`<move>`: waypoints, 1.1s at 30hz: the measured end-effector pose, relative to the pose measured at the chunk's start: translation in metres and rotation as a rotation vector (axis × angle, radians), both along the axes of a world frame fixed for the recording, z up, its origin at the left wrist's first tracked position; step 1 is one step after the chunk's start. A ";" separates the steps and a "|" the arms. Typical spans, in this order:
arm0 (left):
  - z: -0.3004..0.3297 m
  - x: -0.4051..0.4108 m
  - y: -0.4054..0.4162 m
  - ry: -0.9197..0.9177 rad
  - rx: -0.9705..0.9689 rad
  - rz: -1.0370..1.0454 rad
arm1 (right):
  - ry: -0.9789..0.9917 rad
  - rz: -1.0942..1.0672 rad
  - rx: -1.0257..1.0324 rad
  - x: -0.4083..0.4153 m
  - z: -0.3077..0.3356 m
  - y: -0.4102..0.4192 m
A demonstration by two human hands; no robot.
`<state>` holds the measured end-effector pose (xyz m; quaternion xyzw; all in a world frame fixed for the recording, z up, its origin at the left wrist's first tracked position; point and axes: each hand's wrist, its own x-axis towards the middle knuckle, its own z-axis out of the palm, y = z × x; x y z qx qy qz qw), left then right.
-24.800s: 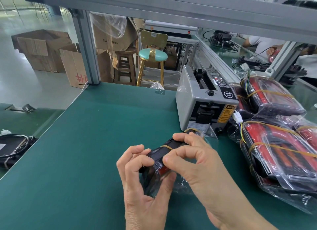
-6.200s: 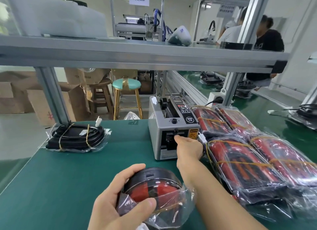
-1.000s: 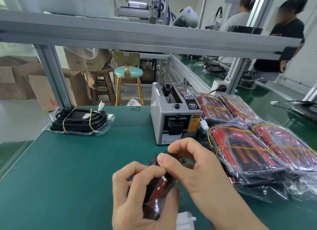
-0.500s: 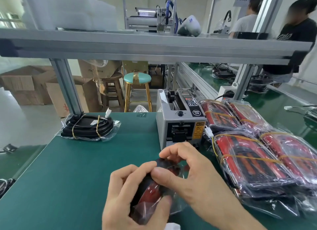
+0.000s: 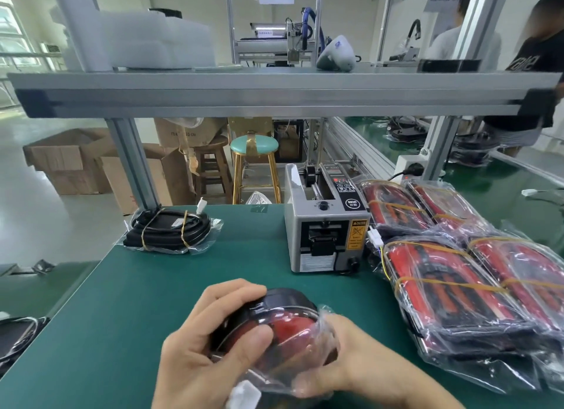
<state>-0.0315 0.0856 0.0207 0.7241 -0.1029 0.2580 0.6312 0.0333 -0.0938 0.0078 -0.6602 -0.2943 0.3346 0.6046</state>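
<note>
Low in the middle of the frame, the lamp (image 5: pixel 283 314) sits inside its clear bag (image 5: pixel 323 323) over the table (image 5: pixel 122 301). The left hand (image 5: pixel 207 347) curls round its black rim with the thumb on the red face, and the right hand (image 5: pixel 360 363) clasps the loose plastic at the lamp's lower right. Bagging looks done, but folding the mouth shut and taping it seem left, since no tape shows on it. Beyond, mid-frame, stands the tape dispenser (image 5: pixel 323 234), with packs (image 5: pixel 451 286) piled at right and a lone pack (image 5: pixel 171 230) at far left.
</note>
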 end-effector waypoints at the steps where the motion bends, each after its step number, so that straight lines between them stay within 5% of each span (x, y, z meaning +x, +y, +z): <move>1: -0.004 -0.002 0.005 0.008 -0.073 -0.018 | -0.074 -0.024 -0.043 0.001 0.003 -0.003; 4: -0.010 -0.005 0.023 0.106 -0.306 -0.123 | -0.433 -0.135 -0.224 0.001 0.017 -0.006; 8: -0.010 -0.003 0.029 0.179 0.030 -0.182 | -1.005 -0.114 -0.683 -0.001 0.027 0.005; 11: -0.018 -0.005 0.004 0.228 0.122 -0.027 | -1.035 -0.124 -0.713 -0.002 0.024 0.016; 15: -0.030 -0.007 -0.010 0.017 0.313 0.411 | -1.097 -0.182 -0.747 0.000 0.013 0.021; 19: -0.037 -0.010 0.001 -0.048 0.371 0.532 | -1.063 -0.197 -0.755 0.002 0.008 0.019; 28: -0.053 -0.014 0.028 -0.096 0.215 0.237 | -1.063 -0.182 -0.712 0.007 0.008 0.019; 33: -0.049 0.001 0.027 -0.012 0.352 0.078 | -1.102 -0.100 -0.732 0.007 0.013 0.023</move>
